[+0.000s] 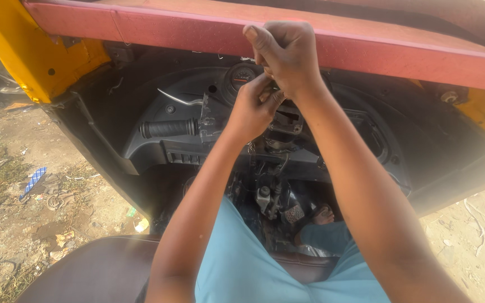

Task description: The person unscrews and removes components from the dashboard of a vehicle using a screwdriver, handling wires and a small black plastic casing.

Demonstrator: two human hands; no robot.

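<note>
While the left hand and right hand meet, fingers pinched shut on something too small to identify, they hover above the round black dashboard gauge, right of the ribbed black rubber handlebar grip.

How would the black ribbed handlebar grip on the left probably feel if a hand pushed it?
The handlebar grip looks rubbery and ribbed, so probably not slippery. It sits fixed on the bar beside the lever, so it likely would not roll away or tip. It seems firm rather than floppy.
</note>
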